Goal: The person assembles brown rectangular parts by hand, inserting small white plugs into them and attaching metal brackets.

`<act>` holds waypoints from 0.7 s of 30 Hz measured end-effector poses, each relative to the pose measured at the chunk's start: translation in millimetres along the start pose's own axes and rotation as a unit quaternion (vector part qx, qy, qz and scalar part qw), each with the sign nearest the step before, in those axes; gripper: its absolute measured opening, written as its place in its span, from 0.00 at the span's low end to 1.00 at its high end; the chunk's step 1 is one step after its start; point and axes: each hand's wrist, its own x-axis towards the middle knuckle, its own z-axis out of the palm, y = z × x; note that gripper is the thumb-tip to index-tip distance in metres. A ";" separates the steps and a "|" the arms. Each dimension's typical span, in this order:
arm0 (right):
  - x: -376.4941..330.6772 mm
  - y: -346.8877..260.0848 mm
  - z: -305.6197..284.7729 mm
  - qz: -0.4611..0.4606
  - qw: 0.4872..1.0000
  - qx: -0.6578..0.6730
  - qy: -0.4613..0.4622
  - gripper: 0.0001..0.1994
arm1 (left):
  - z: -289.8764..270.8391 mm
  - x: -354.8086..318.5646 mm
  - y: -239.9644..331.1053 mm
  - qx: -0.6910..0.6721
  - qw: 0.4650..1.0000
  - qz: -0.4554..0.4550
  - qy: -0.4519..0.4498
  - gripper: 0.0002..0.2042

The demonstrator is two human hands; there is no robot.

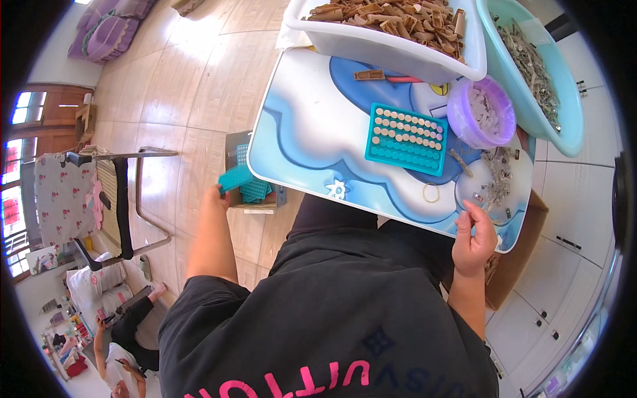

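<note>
Beyond the left grip (217, 198), its teal tray (236, 177), pinched at one end, could slip. The right grip's (473, 243) contents are unclear.

Head-mounted fisheye camera, left unit of a side-by-side pair, faces steeply downward from above the wearer's dark shirt (312, 312). Range is close to the left hand (215, 197) and right hand (474, 240), with the desk (312, 116) between and ahead of them; coverage is wide, taking in floor (176, 86) beyond the left and white cabinets (572, 202) beyond the right. Straight edges appear bent.
</note>
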 end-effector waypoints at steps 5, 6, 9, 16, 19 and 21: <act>4.7 2.5 9.0 0.005 0.999 0.022 -0.023 0.06 | -28.7 33.1 -26.6 0.130 0.989 0.057 0.031 0.14; 5.6 3.1 10.7 0.002 1.000 0.025 -0.018 0.06 | -27.0 28.6 -18.9 0.127 0.990 0.062 0.029 0.14; 5.0 4.4 17.4 0.023 0.998 0.046 -0.035 0.06 | -15.2 6.6 6.4 0.154 0.980 0.095 0.078 0.19; 2.7 0.8 24.9 0.018 0.997 0.024 -0.067 0.04 | 120.7 -238.2 85.1 -0.053 0.761 0.629 -0.153 0.09; 3.8 -0.2 27.0 0.033 0.997 0.039 -0.053 0.04 | 151.3 -339.6 72.7 0.092 0.518 0.825 -0.207 0.07; 6.7 -2.0 26.4 0.033 0.997 0.045 -0.046 0.04 | 171.4 -374.2 54.7 0.189 0.362 0.878 -0.247 0.08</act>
